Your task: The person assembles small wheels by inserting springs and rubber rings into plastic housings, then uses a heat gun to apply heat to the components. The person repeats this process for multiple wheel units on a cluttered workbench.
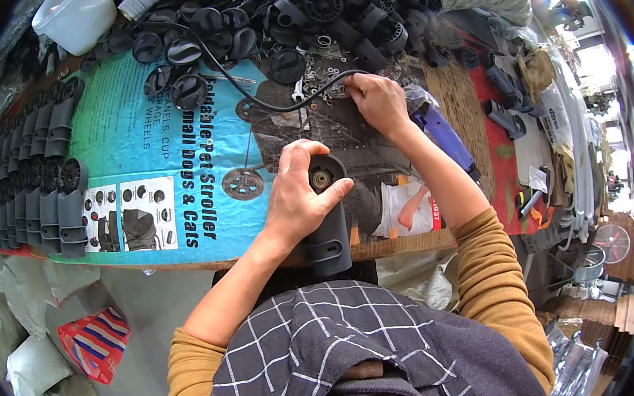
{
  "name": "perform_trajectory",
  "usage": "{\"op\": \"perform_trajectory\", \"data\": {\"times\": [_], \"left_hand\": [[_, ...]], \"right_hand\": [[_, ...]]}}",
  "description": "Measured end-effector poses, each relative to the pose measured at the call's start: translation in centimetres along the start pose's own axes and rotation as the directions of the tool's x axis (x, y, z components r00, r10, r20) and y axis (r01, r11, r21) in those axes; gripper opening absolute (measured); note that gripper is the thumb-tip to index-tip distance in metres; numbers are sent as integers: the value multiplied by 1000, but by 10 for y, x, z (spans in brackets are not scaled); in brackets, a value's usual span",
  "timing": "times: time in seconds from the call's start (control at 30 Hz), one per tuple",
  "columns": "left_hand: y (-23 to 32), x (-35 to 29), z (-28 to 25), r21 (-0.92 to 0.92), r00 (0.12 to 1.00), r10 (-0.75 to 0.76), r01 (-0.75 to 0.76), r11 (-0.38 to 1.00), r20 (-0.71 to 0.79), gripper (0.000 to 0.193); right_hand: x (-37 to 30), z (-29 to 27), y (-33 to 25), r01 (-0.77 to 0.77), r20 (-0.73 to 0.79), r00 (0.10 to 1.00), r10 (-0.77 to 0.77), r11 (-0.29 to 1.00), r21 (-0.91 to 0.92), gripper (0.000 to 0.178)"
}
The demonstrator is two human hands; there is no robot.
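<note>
My left hand (298,200) is wrapped round a dark grey plastic wheel bracket (329,246), held near the table's front edge. A round metal piece (320,179) sits in the round opening at its far end. Farther off and to the right, my right hand (380,104) has its fingertips pinched together beside a black cable (278,108); what they hold, if anything, is hidden. Loose small metal parts (320,68) lie just left of those fingertips. Under my right forearm rests a blue-purple handheld power tool (445,136).
Black plastic knobs and wheel parts (321,3) are heaped along the back. Rows of finished-looking grey brackets (49,193) stand at the left. A printed blue-green cardboard sheet (115,87) covers the left of the table. A white tub (79,22) stands at the back left.
</note>
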State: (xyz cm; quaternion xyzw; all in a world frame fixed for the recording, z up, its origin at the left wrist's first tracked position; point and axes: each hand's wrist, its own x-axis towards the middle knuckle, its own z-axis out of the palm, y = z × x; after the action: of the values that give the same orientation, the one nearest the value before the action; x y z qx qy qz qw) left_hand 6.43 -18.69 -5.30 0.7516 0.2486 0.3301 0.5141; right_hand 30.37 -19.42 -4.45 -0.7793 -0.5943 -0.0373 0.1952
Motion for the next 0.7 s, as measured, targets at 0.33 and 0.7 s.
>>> {"op": "perform_trajectory", "data": {"times": [0.33, 0.7], "left_hand": [[-3, -4, 5, -9, 992, 99, -100, 995, -75, 41], [-8, -3, 8, -41, 987, 143, -146, 988, -74, 28]], "right_hand": [[-61, -57, -52, 30, 23, 999, -39, 954, 299, 8], [-85, -60, -62, 390, -167, 909, -381, 921, 18, 17]]}}
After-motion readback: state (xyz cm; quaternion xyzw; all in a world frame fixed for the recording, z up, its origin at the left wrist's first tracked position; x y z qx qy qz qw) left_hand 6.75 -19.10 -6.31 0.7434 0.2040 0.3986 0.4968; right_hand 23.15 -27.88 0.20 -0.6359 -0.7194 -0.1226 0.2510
